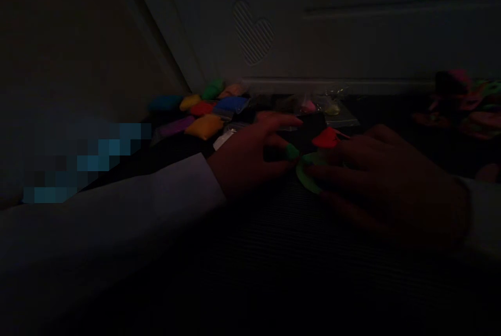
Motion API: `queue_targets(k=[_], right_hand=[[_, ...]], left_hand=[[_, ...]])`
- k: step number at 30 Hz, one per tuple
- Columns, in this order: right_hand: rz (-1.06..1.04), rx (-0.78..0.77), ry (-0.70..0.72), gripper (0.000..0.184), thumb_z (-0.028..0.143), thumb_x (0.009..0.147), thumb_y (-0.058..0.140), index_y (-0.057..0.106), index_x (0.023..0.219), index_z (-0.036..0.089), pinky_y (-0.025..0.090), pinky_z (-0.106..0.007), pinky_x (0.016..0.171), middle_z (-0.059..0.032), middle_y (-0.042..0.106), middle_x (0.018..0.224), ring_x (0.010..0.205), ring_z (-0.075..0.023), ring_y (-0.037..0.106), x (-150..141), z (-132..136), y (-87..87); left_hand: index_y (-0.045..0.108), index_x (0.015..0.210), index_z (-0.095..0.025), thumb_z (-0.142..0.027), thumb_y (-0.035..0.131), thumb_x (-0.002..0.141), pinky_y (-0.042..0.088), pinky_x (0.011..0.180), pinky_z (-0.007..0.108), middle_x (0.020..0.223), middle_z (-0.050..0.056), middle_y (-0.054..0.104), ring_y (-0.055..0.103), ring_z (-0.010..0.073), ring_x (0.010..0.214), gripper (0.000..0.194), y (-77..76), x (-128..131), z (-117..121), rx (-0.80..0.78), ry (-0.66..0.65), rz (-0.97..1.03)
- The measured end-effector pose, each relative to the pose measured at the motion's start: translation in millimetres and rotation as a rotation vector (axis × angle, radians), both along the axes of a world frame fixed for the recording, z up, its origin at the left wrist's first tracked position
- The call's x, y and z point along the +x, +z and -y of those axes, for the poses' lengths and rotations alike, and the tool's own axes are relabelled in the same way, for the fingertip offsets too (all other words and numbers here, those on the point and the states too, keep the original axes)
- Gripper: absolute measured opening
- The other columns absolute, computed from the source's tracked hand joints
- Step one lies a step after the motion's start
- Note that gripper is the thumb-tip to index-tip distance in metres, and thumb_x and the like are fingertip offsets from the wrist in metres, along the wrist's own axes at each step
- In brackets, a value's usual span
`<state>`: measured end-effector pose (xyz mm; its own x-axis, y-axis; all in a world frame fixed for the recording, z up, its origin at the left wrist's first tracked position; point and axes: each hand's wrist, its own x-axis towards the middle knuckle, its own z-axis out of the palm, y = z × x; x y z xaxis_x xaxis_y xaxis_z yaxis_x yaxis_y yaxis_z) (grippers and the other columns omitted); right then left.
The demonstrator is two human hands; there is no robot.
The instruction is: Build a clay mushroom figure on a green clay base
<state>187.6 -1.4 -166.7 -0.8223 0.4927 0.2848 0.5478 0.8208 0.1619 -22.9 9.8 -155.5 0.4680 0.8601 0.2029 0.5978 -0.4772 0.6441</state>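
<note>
In the dim head view, my left hand (254,148) pinches a small dark green lump of modelling clay (291,151) between thumb and fingertip, with another finger stretched out above it. My right hand (379,179) has its fingers over a flat, rounded lighter green clay piece (307,177), and its thumb lies at the near side. The two green pieces meet or nearly meet between the hands. Just beyond the right fingers is a red clay piece (325,138) that looks heart-shaped. The right fingers hide part of the lighter green piece.
Several bags of coloured clay, among them an orange one (204,126) and a blue one (233,104), lie at the back left. Clear plastic bags (332,110) are behind the hands. Dark pink and green objects (462,98) stand far right. A pale panel (352,44) rises behind the dark ridged surface (274,237).
</note>
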Motion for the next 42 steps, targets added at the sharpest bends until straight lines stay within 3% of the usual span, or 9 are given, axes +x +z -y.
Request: queue_targets(k=[8,14,27,42], right_hand=[[-0.010,-0.005,0.011,0.035,0.039,0.085,0.034,0.052,0.113,0.028,0.027,-0.038,0.074,-0.0058,0.049,0.106,0.091,-0.0210,0.047,0.3,-0.9,0.9],[-0.018,-0.004,0.018,0.035,0.039,0.085,0.035,0.051,0.114,0.027,0.027,-0.038,0.074,-0.0058,0.050,0.105,0.091,-0.0202,0.047,0.9,0.2,0.6],[-0.011,0.006,0.018,0.034,0.038,0.085,0.034,0.052,0.113,0.027,0.026,-0.037,0.072,-0.0051,0.050,0.104,0.089,-0.0197,0.047,-0.2,-0.7,2.1],[-0.020,-0.002,0.028,0.034,0.037,0.085,0.036,0.053,0.112,0.026,0.028,-0.038,0.073,-0.0055,0.050,0.105,0.089,-0.0197,0.047,-1.6,-0.8,1.5]], left_hand=[[0.040,0.120,-0.018,-0.019,0.060,0.071,0.042,0.085,0.027,0.089,0.000,0.065,0.059,0.0144,0.094,0.053,-2.6,0.0,1.2,-0.029,-0.017,0.012],[0.041,0.119,-0.016,-0.020,0.062,0.070,0.042,0.086,0.028,0.083,0.000,0.063,0.056,0.0159,0.096,0.054,-0.8,1.8,-0.5,0.067,0.013,-0.054],[0.037,0.122,-0.019,-0.019,0.060,0.071,0.044,0.075,0.024,0.086,0.000,0.062,0.060,0.0130,0.086,0.056,-2.5,0.5,-1.2,-0.070,0.000,0.058],[0.037,0.122,-0.018,-0.017,0.060,0.071,0.043,0.077,0.024,0.086,0.000,0.062,0.060,0.0129,0.085,0.056,-1.8,2.5,0.7,-0.035,0.006,0.042]])
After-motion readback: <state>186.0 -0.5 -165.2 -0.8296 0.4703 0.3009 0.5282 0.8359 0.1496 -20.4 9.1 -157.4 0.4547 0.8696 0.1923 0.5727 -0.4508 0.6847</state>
